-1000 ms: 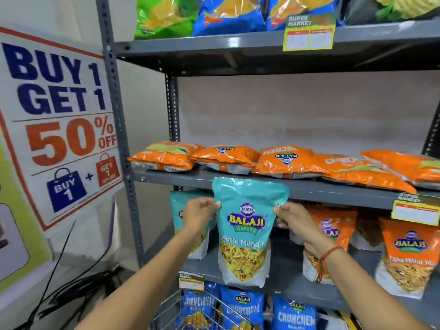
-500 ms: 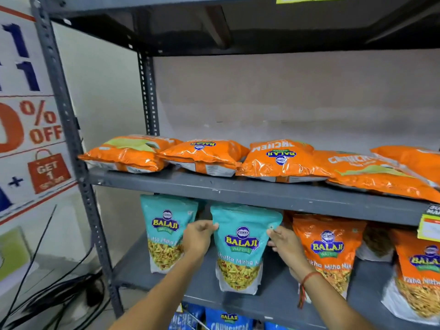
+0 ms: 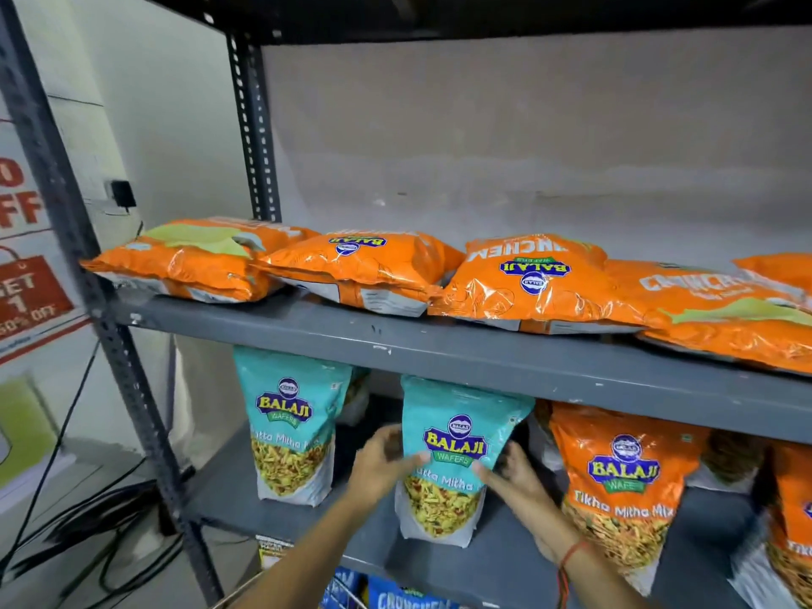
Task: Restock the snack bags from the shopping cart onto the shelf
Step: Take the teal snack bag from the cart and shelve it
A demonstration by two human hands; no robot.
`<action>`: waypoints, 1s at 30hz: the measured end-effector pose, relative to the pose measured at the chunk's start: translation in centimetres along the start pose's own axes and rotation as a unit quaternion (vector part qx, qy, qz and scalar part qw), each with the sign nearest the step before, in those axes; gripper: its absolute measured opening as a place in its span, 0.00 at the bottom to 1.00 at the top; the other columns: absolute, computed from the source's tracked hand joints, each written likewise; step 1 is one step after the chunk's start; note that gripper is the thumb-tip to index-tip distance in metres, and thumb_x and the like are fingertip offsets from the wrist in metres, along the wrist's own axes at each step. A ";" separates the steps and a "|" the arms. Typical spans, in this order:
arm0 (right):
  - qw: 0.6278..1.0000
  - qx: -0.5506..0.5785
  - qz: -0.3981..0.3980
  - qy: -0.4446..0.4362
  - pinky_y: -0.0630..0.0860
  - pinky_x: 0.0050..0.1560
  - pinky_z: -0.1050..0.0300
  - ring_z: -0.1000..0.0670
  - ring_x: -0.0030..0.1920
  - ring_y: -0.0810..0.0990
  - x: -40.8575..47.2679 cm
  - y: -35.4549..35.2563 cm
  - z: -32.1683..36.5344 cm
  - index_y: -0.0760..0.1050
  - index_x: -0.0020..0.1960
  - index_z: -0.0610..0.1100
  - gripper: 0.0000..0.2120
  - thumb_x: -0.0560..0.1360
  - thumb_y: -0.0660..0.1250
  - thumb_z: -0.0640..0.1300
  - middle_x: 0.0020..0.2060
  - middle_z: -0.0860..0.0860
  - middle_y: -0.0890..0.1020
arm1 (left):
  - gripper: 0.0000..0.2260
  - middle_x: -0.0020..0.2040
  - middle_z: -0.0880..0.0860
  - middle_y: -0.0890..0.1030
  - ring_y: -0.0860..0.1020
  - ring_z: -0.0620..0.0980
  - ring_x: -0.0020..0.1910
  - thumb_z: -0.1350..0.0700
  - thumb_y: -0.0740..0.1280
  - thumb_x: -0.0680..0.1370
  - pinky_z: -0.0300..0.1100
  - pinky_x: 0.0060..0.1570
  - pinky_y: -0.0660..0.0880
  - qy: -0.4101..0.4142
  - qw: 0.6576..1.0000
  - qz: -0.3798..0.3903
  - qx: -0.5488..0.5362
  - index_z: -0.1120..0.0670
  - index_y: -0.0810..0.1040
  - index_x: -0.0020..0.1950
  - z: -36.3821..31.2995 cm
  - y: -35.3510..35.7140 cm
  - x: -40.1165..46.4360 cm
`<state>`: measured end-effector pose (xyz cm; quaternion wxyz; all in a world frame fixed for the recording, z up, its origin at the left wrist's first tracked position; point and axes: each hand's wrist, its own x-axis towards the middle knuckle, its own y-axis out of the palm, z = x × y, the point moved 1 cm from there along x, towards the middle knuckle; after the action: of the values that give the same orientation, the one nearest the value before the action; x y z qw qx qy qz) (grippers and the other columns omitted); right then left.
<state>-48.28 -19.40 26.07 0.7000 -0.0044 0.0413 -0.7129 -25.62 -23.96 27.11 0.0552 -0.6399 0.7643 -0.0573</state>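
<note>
A teal Balaji snack bag (image 3: 457, 432) stands upright on the lower grey shelf (image 3: 505, 569), between another teal bag (image 3: 290, 415) to its left and an orange Tikha Mitha Mix bag (image 3: 624, 476) to its right. My left hand (image 3: 386, 459) is at the bag's left side and my right hand (image 3: 509, 472) at its right. Both are blurred, with fingers spread and their tips resting on the bag's front at mid height. The wire shopping cart (image 3: 342, 595) shows at the bottom edge, with blue bags (image 3: 408, 599) in it.
Orange bags (image 3: 360, 270) lie flat in a row on the shelf board above (image 3: 483, 358), which overhangs the lower bags' tops. A grey slotted post (image 3: 132, 367) stands at the left. Black cables (image 3: 88, 520) trail on the floor beside a sale poster (image 3: 26, 279).
The teal bag went from in front of the shelf onto the lower shelf. My hands slid from its top corners down to its middle, and their fingers opened. The camera moved closer.
</note>
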 end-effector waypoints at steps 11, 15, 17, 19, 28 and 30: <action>0.991 -0.089 0.046 0.088 0.74 0.44 0.76 0.67 0.49 0.80 1.3 1.0 -9.4 0.69 0.59 0.50 0.27 0.67 0.74 0.30 0.55 0.60 0.78 | 0.38 0.54 0.43 0.83 0.82 0.42 0.52 0.47 0.80 0.54 0.39 0.54 0.80 -0.097 0.991 0.016 0.094 0.47 0.71 0.61 9.8 1.6 -1.1; 0.990 -0.101 0.039 0.088 0.75 0.49 0.69 0.61 0.55 0.80 2.1 1.7 -9.9 0.71 0.55 0.54 0.23 0.65 0.75 0.39 0.57 0.59 0.81 | 0.30 0.51 0.34 0.80 0.76 0.24 0.45 0.52 0.81 0.58 0.20 0.38 0.72 -0.105 0.990 0.009 0.095 0.40 0.71 0.54 10.5 0.9 -0.3; 0.990 -0.106 0.033 0.084 0.76 0.50 0.66 0.56 0.56 0.80 2.2 2.1 -9.9 0.71 0.55 0.55 0.23 0.64 0.76 0.43 0.56 0.58 0.82 | 0.29 0.50 0.34 0.79 0.77 0.25 0.46 0.54 0.81 0.59 0.18 0.37 0.71 -0.103 0.990 0.007 0.100 0.41 0.71 0.55 10.8 0.6 -0.1; 0.991 -0.103 0.031 0.081 0.76 0.49 0.66 0.57 0.55 0.81 2.1 2.2 -10.0 0.71 0.56 0.56 0.25 0.62 0.76 0.46 0.55 0.59 0.82 | 0.29 0.51 0.34 0.79 0.79 0.36 0.52 0.55 0.80 0.60 0.19 0.38 0.72 -0.102 0.989 0.004 0.107 0.40 0.71 0.55 10.9 0.5 0.0; 0.989 -0.139 -0.015 0.045 0.69 0.70 0.43 0.49 0.72 0.66 -0.6 1.8 -7.6 0.56 0.75 0.53 0.50 0.61 0.79 0.49 0.72 0.52 0.66 | 0.38 0.65 0.38 0.73 0.73 0.42 0.65 0.37 0.76 0.63 0.44 0.62 0.72 0.061 0.983 -0.143 0.098 0.42 0.66 0.69 4.5 2.3 -3.6; 0.990 -0.134 -0.026 0.023 0.68 0.71 0.42 0.49 0.73 0.64 -2.1 1.3 -6.1 0.53 0.77 0.54 0.50 0.64 0.79 0.47 0.74 0.52 0.63 | 0.31 0.62 0.34 0.73 0.74 0.39 0.63 0.37 0.74 0.65 0.43 0.60 0.73 0.124 0.977 -0.149 0.088 0.37 0.67 0.65 1.6 3.3 -4.5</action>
<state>-47.31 -16.95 20.05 0.6731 -0.0824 0.1524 -0.7189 -27.80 -18.99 25.10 0.0075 -0.7270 0.6535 -0.2107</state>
